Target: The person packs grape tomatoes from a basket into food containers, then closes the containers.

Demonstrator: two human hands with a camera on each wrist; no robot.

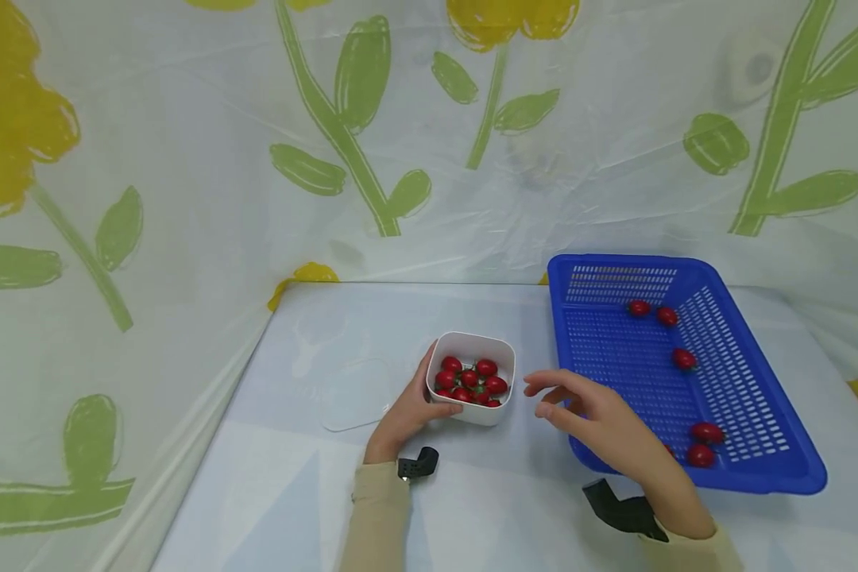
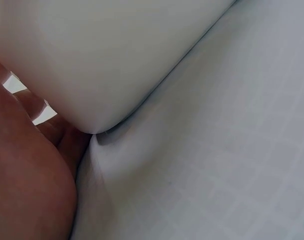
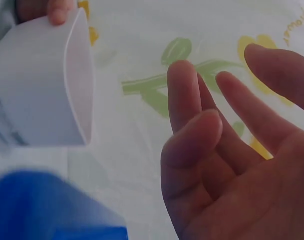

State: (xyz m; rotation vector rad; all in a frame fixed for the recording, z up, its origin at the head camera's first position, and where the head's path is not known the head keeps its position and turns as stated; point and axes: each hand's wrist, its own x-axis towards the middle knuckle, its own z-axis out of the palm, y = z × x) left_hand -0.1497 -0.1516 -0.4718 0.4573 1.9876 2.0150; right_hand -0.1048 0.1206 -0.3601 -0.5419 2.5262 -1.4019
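My left hand grips a small white square tub by its left side, with the thumb along the near wall. Several cherry tomatoes lie inside it. In the left wrist view the tub's smooth wall fills the upper left, and the hand's fingers wrap behind it. My right hand hovers between the tub and a blue plastic basket, its near-left edge partly behind the hand. The right wrist view shows this hand with fingers loosely bent and nothing between them.
Several cherry tomatoes are scattered in the blue basket, mostly along its right side. A clear flat lid lies on the table left of the tub. A flower-patterned sheet hangs behind the table.
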